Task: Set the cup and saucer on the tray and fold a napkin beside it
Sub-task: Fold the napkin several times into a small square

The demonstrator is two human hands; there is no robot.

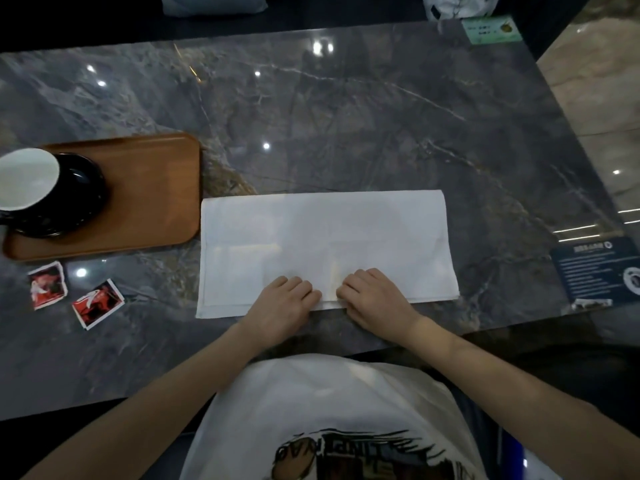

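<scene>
A white napkin lies folded into a long rectangle on the marble table, just right of the wooden tray. On the tray's left part stands a black saucer with a cup on it, black outside and white inside. My left hand and my right hand sit side by side on the middle of the napkin's near edge. Both have curled fingers that pinch the cloth, knuckles up and fingertips almost meeting. The thumbs are hidden.
Two small red-and-white packets lie on the table in front of the tray. A dark blue card sits at the right edge and a green card at the far right corner. The marble table ends close to my body.
</scene>
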